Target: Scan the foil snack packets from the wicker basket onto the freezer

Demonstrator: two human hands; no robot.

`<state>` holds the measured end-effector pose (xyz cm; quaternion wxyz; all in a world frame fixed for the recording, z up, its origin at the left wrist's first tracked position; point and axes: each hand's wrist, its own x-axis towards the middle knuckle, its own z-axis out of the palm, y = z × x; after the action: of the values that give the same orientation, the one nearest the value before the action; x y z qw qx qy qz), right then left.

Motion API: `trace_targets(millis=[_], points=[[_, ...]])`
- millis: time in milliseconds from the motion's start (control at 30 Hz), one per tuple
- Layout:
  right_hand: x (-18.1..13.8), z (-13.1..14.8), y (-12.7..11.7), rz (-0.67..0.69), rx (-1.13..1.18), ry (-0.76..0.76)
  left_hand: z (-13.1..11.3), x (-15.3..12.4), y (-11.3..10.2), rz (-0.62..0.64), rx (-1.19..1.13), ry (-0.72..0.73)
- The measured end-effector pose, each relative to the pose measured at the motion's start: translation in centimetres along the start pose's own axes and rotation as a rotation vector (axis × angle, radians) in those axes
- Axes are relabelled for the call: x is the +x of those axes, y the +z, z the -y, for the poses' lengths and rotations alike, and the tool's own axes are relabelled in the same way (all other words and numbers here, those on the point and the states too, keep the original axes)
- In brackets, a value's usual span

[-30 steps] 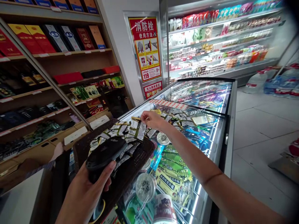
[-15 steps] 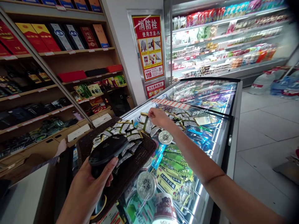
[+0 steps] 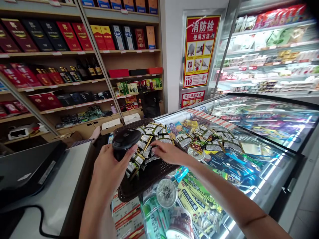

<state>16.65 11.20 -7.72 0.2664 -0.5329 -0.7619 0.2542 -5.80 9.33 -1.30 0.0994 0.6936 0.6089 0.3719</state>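
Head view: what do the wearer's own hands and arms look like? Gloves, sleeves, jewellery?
Left hand and right hand both ungloved. Left forearm and right forearm have no sleeves in frame. No watch, bracelet or ring shows, though some fingers are hidden. A thin line crosses the right arm, probably the elbow crease.

A red poster (image 3: 201, 51) hangs beside shelves (image 3: 136, 61) of boxes (image 3: 140, 39).
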Motion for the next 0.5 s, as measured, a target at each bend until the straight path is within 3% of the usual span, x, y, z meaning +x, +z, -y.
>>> trace_targets(millis=[67, 167, 400, 500], points=[[0.0, 0.5, 2.2, 0.087, 0.049, -0.129, -0.9, -0.3, 0.1, 0.045, 0.014, 0.012], [0.2, 0.4, 4.0, 0.068, 0.023, -0.193, -1.6, -0.6, 0.2, 0.066, 0.015, -0.006], [0.7, -0.6, 2.1, -0.215, -0.113, 0.133, -1.3, -0.7, 0.1, 0.096, -0.01, -0.017], [0.9, -0.4, 2.1, -0.191, -0.129, 0.237, -1.4, -0.5, 0.2, 0.121, -0.02, -0.009]])
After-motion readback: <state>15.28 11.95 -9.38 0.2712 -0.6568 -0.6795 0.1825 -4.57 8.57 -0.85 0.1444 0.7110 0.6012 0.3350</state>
